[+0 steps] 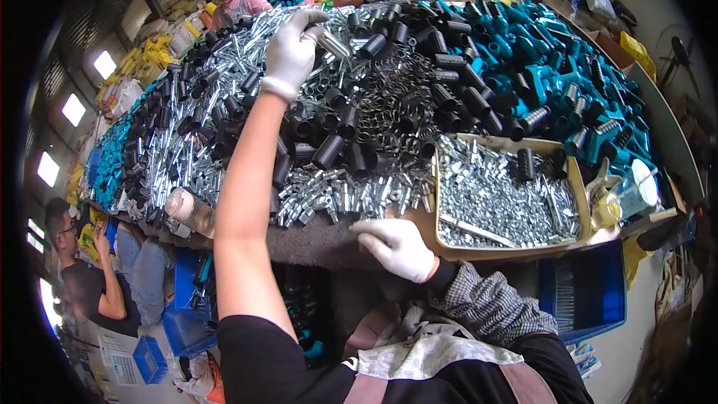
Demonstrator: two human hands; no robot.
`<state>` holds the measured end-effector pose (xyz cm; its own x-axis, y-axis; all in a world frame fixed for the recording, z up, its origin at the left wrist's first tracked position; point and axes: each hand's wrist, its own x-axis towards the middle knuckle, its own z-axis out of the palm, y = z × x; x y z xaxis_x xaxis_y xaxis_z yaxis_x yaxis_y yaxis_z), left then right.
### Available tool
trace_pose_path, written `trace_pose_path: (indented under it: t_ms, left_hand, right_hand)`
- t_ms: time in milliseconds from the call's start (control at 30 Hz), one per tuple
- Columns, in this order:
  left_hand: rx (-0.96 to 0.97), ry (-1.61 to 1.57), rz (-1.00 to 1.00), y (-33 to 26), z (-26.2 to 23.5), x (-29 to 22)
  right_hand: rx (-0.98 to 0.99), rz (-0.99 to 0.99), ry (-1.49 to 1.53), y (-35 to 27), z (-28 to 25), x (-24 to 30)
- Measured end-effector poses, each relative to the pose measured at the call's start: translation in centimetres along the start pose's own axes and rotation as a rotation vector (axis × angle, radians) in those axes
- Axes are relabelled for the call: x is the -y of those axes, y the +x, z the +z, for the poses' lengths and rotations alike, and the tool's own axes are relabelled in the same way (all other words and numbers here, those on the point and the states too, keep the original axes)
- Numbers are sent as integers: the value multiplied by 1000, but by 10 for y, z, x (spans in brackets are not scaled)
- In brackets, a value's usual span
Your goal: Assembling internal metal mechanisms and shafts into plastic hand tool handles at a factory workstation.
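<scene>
Hands gloved: our left hand (293,51) reaches far, pinching a silver metal tube (334,46) over the pile, right hand (396,247) flat on counter (314,239) edge, empty—we'd best grip firmly.

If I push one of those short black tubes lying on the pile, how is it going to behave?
A black tube is round and smooth, so it would probably roll or slide down the heap of silver metal fittings under it. It looks hollow and plastic, so likely light and stiff. Pushing it may also snag the black coil springs nearby.
</scene>
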<state>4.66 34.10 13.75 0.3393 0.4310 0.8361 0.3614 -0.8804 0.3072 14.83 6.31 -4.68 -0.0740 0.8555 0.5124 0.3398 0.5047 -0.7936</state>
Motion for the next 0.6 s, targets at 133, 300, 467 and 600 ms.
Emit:
trace_pose_path:
  t_ms: [133,300,467,600]
  left_hand:
    - [427,-332,151,-77,-21,-129]
    - [396,-273,138,-194,-34,-197]
    - [-136,-634,-396,-258,13,-188]
    - [-304,-498,-356,-263,35,-161]
  right_hand:
    - [-166,340,514,-26,-28,7]
    - [33,441,781,-56,-44,51]
    - [-127,498,625,-73,-53,56]
    - [-275,405,623,-93,-58,46]
